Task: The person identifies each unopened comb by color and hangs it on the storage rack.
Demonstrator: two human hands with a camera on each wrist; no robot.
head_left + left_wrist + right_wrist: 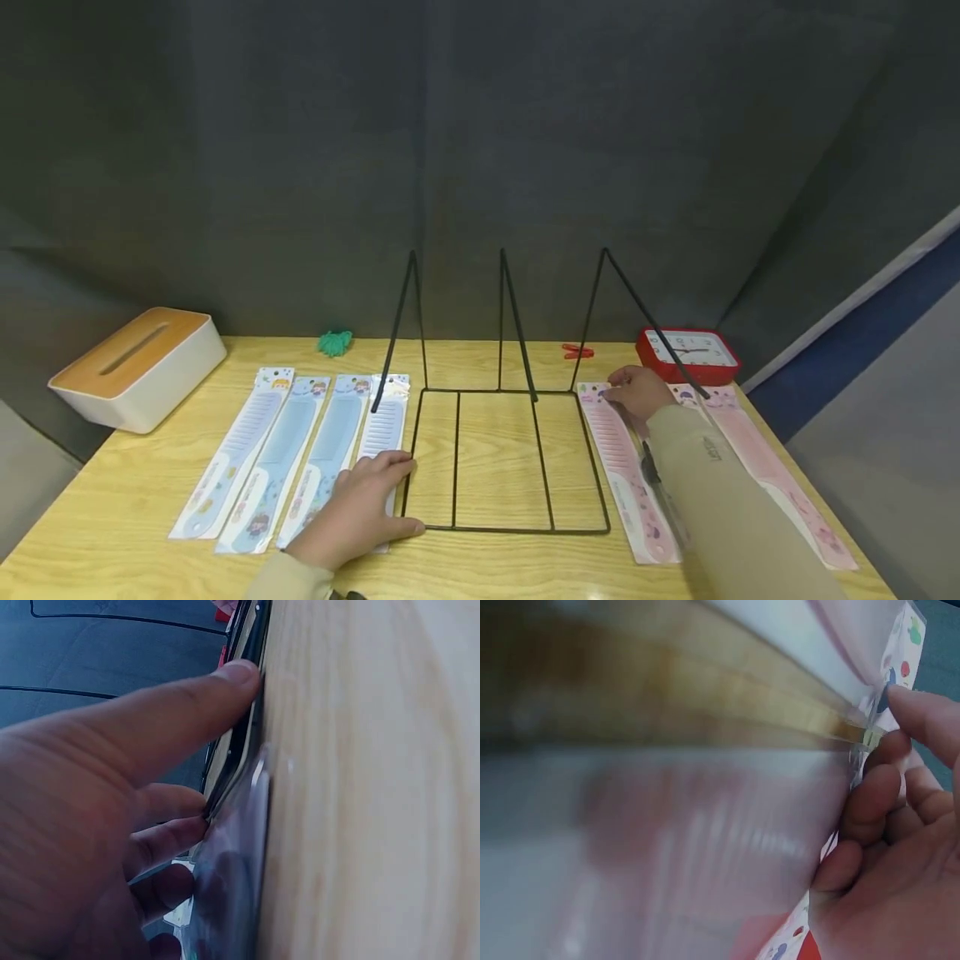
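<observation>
A black wire rack point(504, 530) with three upright V-shaped dividers stands in the middle of the table. My left hand point(363, 508) touches its near-left corner, thumb on the front bar and fingertips against the left bar. Under and beside that hand lie several packaged blue combs point(322, 442). My right hand point(643, 393) is at the upper ends of the packaged pink combs point(621, 467), right of the rack. Its fingers are curled at a clear pack's edge, pinching the packaged pink comb point(705, 832), which seems tilted up. The sleeve partly hides this comb.
A white tissue box point(176, 367) with a wooden lid stands at the back left. Along the back lie a green bundle point(334, 342) and red clips point(577, 351). A red clock point(693, 350) sits at the back right. Dark cloth point(300, 167) hangs behind the table.
</observation>
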